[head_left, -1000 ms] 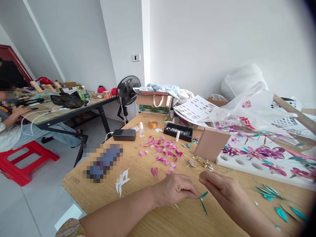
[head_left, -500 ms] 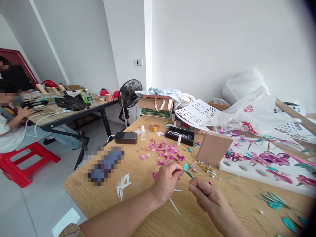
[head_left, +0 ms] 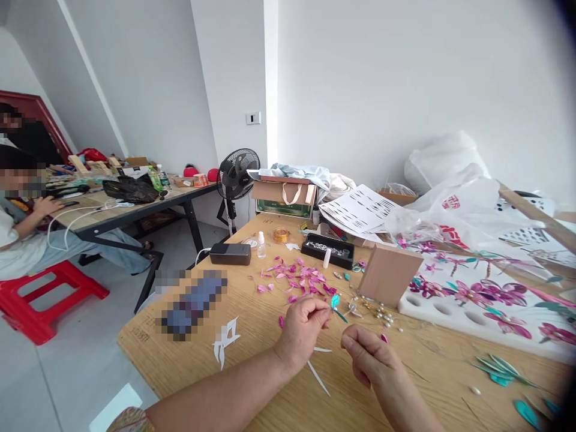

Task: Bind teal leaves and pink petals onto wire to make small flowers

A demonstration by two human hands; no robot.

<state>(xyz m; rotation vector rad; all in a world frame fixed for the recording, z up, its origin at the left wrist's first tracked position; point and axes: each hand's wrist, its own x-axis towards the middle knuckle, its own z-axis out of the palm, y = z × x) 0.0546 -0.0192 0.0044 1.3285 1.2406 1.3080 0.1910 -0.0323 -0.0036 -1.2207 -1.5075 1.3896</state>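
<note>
My left hand [head_left: 303, 327] is raised a little over the wooden table [head_left: 252, 372] and pinches a small teal leaf piece on a thin stem [head_left: 336, 306]. Just to its right and lower, my right hand [head_left: 371, 359] has its fingers curled together; what they pinch, if anything, is too small to make out. Scattered pink petals [head_left: 299, 279] lie just beyond both hands. Small pearl beads and metal bits [head_left: 380, 312] sit to the right of the leaf.
A brown cardboard box [head_left: 389, 273], a black tray [head_left: 327, 249], a power bank [head_left: 230, 253], a glue bottle [head_left: 260, 245] and a white foam board with pink flowers [head_left: 486, 294] crowd the table. Teal leaves [head_left: 499, 367] lie right. A fan [head_left: 237, 174] and a seated person [head_left: 20, 234] are left.
My left hand has lifted the teal leaf up and away from me, toward the petals. My right hand has let go of it and drawn back lower, fingers curling in.
</note>
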